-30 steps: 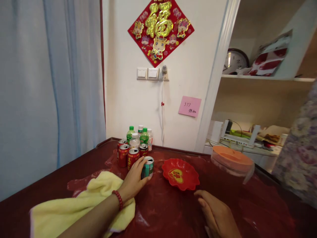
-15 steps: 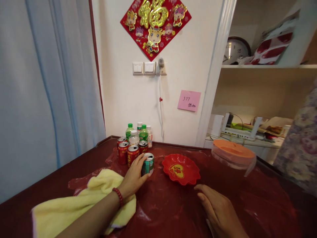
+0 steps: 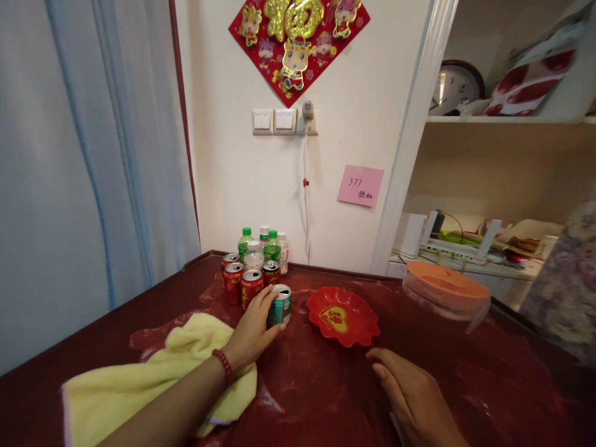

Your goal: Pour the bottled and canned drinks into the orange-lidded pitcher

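Observation:
My left hand (image 3: 255,332), with a red bead bracelet on the wrist, is closed round the near side of a small green drink can (image 3: 281,307) standing on the table. Its thumb and fingers lie on either side of the can. Just behind are several red drink cans (image 3: 252,287), opened at the top, close together. Under my left forearm spreads a crumpled yellow towel (image 3: 153,379). To the right of the can sits a red scalloped plate (image 3: 361,316) with a gold heart design. My right hand (image 3: 412,394) rests near its front edge, fingers loosely stretched, with no held thing visible.
Several plastic bottles (image 3: 272,246) stand behind the cans by the wall. A round container with an orange lid (image 3: 447,280) sits at the right back. A white cord (image 3: 306,205) hangs down the wall. Clear plastic film covers the dark red table (image 3: 307,397).
The view has shifted slightly, so the wall items sit a little higher and further right. My hands, the can and the plate otherwise keep their places.

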Demonstrator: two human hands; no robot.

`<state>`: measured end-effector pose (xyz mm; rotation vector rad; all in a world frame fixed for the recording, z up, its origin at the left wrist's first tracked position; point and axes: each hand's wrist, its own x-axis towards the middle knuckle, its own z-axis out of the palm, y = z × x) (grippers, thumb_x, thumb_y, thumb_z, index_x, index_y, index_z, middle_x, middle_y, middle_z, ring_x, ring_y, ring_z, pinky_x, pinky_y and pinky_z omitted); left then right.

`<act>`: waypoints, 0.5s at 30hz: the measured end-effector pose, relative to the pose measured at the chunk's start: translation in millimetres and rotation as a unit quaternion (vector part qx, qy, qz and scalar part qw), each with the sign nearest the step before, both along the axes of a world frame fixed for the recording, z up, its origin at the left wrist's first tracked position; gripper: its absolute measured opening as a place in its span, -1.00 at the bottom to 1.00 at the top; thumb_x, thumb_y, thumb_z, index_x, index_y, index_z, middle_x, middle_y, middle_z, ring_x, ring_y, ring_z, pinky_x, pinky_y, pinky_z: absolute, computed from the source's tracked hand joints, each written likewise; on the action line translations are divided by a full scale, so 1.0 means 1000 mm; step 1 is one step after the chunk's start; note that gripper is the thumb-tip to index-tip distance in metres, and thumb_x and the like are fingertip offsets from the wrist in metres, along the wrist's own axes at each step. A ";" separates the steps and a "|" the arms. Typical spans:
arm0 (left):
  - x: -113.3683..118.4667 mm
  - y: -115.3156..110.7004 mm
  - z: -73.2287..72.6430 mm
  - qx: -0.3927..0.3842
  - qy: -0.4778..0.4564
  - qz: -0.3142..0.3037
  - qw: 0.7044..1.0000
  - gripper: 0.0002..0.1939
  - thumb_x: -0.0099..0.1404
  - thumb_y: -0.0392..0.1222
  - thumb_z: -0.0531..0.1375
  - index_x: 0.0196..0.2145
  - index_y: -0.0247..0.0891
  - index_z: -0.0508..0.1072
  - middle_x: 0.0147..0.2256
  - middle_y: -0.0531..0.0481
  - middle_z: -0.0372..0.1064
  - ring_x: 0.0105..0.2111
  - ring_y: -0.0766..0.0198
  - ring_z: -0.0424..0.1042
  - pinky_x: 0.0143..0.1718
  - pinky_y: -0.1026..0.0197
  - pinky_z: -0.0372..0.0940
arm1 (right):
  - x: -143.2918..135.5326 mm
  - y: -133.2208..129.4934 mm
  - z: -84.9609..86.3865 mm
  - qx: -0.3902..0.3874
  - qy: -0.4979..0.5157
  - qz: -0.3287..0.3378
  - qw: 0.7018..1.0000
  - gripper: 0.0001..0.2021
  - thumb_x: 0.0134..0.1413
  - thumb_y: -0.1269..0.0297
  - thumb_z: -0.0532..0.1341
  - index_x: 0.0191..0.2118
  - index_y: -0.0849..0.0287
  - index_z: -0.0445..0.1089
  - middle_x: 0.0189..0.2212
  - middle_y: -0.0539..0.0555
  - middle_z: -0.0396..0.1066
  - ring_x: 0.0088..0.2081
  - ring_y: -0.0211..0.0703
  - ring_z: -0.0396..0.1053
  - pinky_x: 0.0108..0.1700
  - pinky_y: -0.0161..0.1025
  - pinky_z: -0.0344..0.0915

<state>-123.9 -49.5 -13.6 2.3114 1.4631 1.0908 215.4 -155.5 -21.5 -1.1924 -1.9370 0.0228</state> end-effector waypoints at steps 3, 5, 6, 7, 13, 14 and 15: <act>0.000 0.001 -0.002 0.008 -0.001 -0.002 1.000 -0.31 0.24 -0.19 0.31 0.31 -0.13 0.29 0.43 -0.22 0.08 0.41 -0.12 0.13 0.42 -0.23 0.06 | -0.002 0.000 -0.002 -0.022 0.022 -0.013 0.999 -0.65 0.46 -0.01 0.03 -0.11 -0.03 0.52 -0.22 0.04 0.63 -0.24 -0.11 0.60 -0.23 -0.28 0.46; 0.000 0.002 -0.002 0.004 0.001 -0.004 1.000 -0.30 0.23 -0.19 0.31 0.31 -0.13 0.29 0.43 -0.23 0.08 0.41 -0.13 0.12 0.43 -0.24 0.06 | -0.003 0.001 -0.005 -0.024 0.025 -0.010 0.999 -0.65 0.46 -0.02 0.02 -0.12 -0.04 0.52 -0.23 0.03 0.62 -0.25 -0.10 0.60 -0.24 -0.28 0.45; 0.000 0.002 -0.002 0.001 0.002 -0.004 1.000 -0.31 0.24 -0.19 0.30 0.31 -0.14 0.29 0.43 -0.24 0.08 0.41 -0.14 0.12 0.42 -0.24 0.06 | -0.003 0.002 -0.007 -0.020 0.023 -0.004 1.000 -0.66 0.46 -0.01 0.02 -0.11 -0.04 0.51 -0.24 0.02 0.62 -0.26 -0.11 0.60 -0.25 -0.29 0.44; 0.000 0.002 -0.002 0.000 0.000 -0.002 1.000 -0.32 0.24 -0.18 0.30 0.30 -0.15 0.30 0.43 -0.24 0.08 0.41 -0.15 0.12 0.42 -0.25 0.06 | -0.004 0.003 -0.008 -0.016 0.022 0.000 1.000 -0.67 0.46 0.00 0.03 -0.11 -0.05 0.51 -0.25 0.01 0.62 -0.26 -0.13 0.60 -0.25 -0.30 0.44; -0.001 0.001 -0.001 0.002 -0.012 0.001 1.000 -0.37 0.28 -0.18 0.26 0.30 -0.15 0.30 0.42 -0.26 0.10 0.40 -0.15 0.15 0.41 -0.27 0.09 | -0.003 0.005 -0.008 -0.030 0.006 0.014 0.999 -0.71 0.47 0.05 0.03 -0.12 -0.02 0.47 -0.31 -0.02 0.60 -0.31 -0.17 0.59 -0.26 -0.34 0.43; -0.001 0.001 -0.001 -0.001 -0.013 0.001 1.000 -0.37 0.29 -0.18 0.26 0.30 -0.15 0.30 0.42 -0.26 0.09 0.41 -0.15 0.14 0.41 -0.27 0.09 | -0.003 0.005 -0.008 -0.036 -0.001 0.021 0.999 -0.74 0.47 0.07 0.05 -0.12 -0.03 0.47 -0.31 -0.03 0.60 -0.32 -0.18 0.59 -0.27 -0.36 0.43; -0.001 0.000 0.000 -0.006 -0.014 0.001 1.000 -0.37 0.29 -0.17 0.26 0.30 -0.15 0.30 0.43 -0.26 0.09 0.41 -0.15 0.14 0.41 -0.28 0.09 | -0.002 0.006 -0.009 -0.041 -0.007 0.027 0.999 -0.76 0.47 0.09 0.06 -0.12 -0.03 0.46 -0.31 -0.04 0.60 -0.31 -0.19 0.59 -0.28 -0.38 0.43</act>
